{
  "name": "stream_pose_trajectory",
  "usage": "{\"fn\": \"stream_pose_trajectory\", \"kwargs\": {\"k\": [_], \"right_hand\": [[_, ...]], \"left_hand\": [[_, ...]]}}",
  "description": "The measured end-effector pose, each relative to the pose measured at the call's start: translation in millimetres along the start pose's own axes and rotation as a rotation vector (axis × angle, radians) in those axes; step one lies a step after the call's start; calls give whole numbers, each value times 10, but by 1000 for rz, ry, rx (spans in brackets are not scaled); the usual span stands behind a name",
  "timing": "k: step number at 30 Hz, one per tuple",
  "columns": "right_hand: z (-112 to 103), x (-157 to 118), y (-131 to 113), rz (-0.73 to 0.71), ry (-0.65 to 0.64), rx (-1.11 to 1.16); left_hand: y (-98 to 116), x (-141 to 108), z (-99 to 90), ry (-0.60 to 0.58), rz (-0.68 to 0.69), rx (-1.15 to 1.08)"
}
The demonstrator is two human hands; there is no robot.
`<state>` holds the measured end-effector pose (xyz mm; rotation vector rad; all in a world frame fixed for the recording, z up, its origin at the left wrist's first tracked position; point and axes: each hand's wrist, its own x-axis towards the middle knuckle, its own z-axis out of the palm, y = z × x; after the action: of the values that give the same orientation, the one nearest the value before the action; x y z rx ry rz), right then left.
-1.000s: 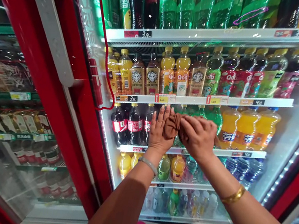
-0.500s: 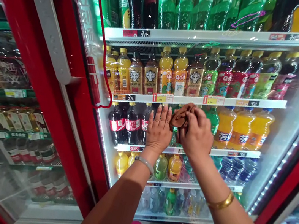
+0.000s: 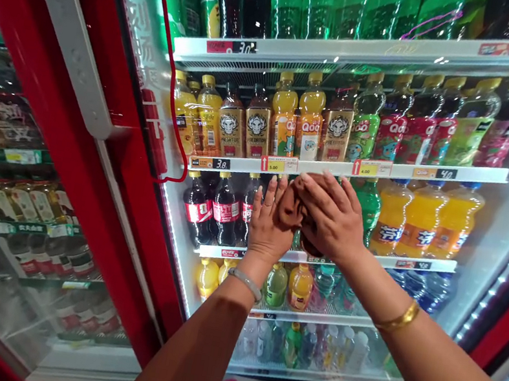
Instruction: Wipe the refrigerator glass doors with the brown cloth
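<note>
My left hand (image 3: 271,223) lies flat against the glass door (image 3: 199,364) of a drinks fridge, fingers stretched upward, with nothing in its grip. Just to its right, my right hand (image 3: 336,215) spreads over a crumpled brown cloth (image 3: 292,205) and presses it to the glass. Part of the cloth bunches out beside the thumb side, touching or nearly touching my left hand's fingers. The rest is hidden under the palm. Behind the glass, cola bottles (image 3: 225,208) stand left of my hands and orange soda bottles (image 3: 422,217) to the right.
Shelves of bottled drinks fill the fridge, with a price-tag rail (image 3: 327,167) behind the glass above my hands. A grey door handle (image 3: 67,26) is on the red frame at left. A red line (image 3: 174,81) and a purple mark (image 3: 431,26) show on the glass.
My right hand has gone from pinching the bunched cloth to lying flatter over it, and the cloth has shifted slightly left. My left hand has stayed nearly in place. The view has moved slightly closer.
</note>
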<state>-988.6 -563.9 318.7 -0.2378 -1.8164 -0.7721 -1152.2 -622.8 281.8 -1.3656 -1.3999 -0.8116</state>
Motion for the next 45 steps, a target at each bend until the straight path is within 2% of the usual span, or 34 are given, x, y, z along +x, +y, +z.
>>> {"fn": "stream_pose_trajectory", "kwargs": {"k": [2, 4, 6, 9, 11, 13, 15, 18, 21, 23, 25, 29, 31, 32, 33, 35, 38, 40, 42, 45], "right_hand": [[53, 157, 2, 53, 21, 46], [94, 141, -67, 160, 58, 43], [122, -46, -192, 233, 120, 11], [151, -492, -424, 231, 208, -1], [170, -748, -545, 230, 188, 3], [181, -859, -575, 223, 143, -7], [176, -775, -486, 171, 119, -21], [145, -353, -187, 86, 100, -39], [163, 71, 73, 112, 203, -75], [212, 139, 88, 143, 238, -89], [269, -29, -49, 146, 233, -86], [348, -758, -477, 143, 209, -47], [343, -1015, -570, 116, 156, -41], [325, -1059, -559, 97, 129, -44], [295, -1038, -507, 84, 105, -51], [214, -825, -306, 69, 79, -66], [101, -288, 73, 29, 99, -91], [72, 14, 224, 32, 106, -90], [88, 143, 223, 79, 144, -94], [150, -63, -5, 117, 262, -75]], "left_hand": [[0, -6, 9, 9, 12, -2], [0, -8, 9, 13, 34, 1], [-2, -6, 1, 21, 32, 5], [-5, 6, -20, 23, 24, 16], [-6, 15, -32, 35, 38, 28], [-7, 23, -36, 54, 45, 29], [-7, 26, -30, 58, 43, 20], [-6, 20, -12, 62, 36, 5], [-1, 8, 1, 46, 37, -5], [3, 1, 5, 37, 38, -4], [4, -1, 6, 47, 29, -2], [-7, 9, 14, 31, 27, -11], [-16, 15, 15, 23, 29, -5], [-19, 17, 13, 20, 29, -2], [-21, 19, 8, 18, 27, -1], [-20, 19, -4, 27, 33, -1], [-12, 14, -18, 59, 50, 4], [-7, 10, -19, 63, 56, 1], [-4, 6, -16, 50, 54, -9], [-2, 5, -15, 56, 48, -19]]}}
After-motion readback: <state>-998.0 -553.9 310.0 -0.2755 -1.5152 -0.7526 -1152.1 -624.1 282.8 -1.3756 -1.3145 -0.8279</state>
